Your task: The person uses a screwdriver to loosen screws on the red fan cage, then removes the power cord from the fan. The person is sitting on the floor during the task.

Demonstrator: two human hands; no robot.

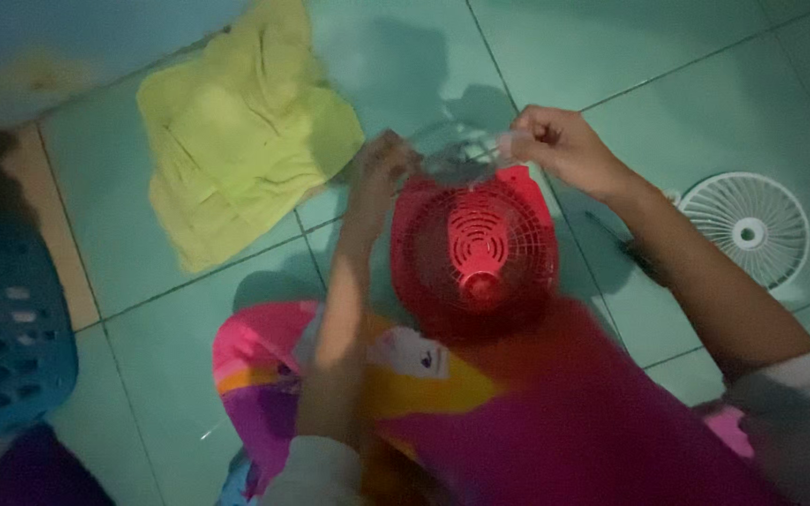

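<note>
A small red fan body point(475, 248) with a round vented back rests on my lap, over brightly coloured cloth point(405, 384). Above its top edge both hands hold a clear, translucent fan blade piece point(457, 159). My left hand point(382, 169) grips the piece's left side. My right hand point(560, 141) pinches its right side with closed fingers. The blade piece is blurred and its exact shape is hard to tell.
A white round fan grille point(747, 225) lies on the green tiled floor point(611, 56) at the right. A crumpled yellow cloth point(236, 131) lies at the upper left. A blue perforated plastic basket point(2, 328) stands at the left edge.
</note>
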